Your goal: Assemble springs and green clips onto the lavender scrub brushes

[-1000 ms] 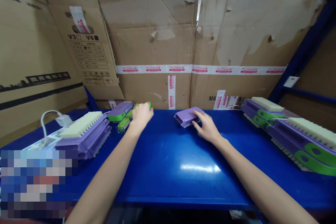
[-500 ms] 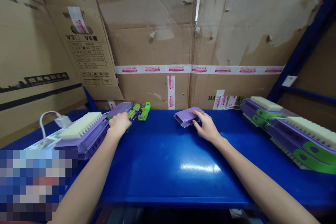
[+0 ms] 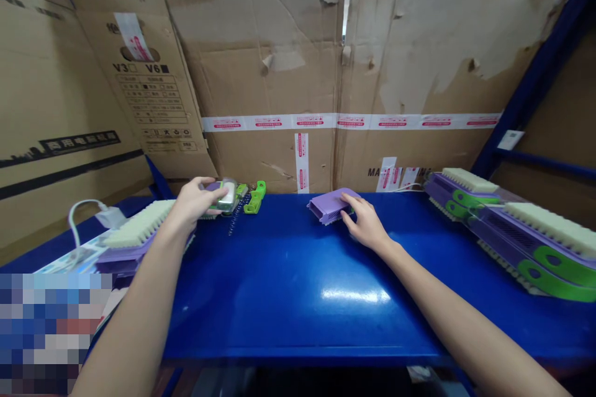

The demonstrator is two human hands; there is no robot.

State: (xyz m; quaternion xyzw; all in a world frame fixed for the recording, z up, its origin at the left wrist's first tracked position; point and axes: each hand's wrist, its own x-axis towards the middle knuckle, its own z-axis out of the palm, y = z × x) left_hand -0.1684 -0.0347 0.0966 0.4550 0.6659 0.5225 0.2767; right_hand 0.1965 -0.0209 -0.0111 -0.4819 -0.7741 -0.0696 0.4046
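My left hand reaches to the back left, with thumb and fingers closed around a small white-and-green piece. Behind its fingers part of a purple casing shows, mostly hidden. Dark coil springs and green plastic clips lie just right of that piece. My right hand grips the right end of a hollow purple casing, thumb at the near side and fingers on top. The casing's open end faces left, and bristles show at its lower edge.
Left of my forearm lies a purple brush with cream bristles, beside a white plug with cable. Purple-and-green double-sided brushes stand at the right. Cardboard sheets wall the back of the blue table; a blue frame post rises at right.
My left hand has shifted left and slightly back, and a white-and-green piece now shows at its fingertips. My right hand stays on the purple casing. The view has shifted slightly.
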